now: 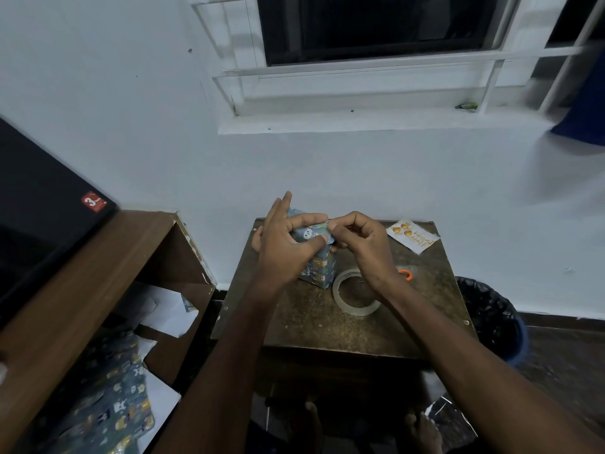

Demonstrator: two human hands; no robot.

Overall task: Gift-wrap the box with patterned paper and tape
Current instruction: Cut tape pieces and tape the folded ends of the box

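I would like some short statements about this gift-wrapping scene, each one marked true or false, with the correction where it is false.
1. The box wrapped in blue patterned paper stands upright on the small brown table. True.
2. The left hand rests flat on the table. False: it holds the top of the box.
3. The clear roll of tape lies on the table, right of the box. True.
4. The white greeting card with gold print lies under the box. False: it lies apart, at the table's far right corner.
5. The right hand pinches at the top of the box. True.
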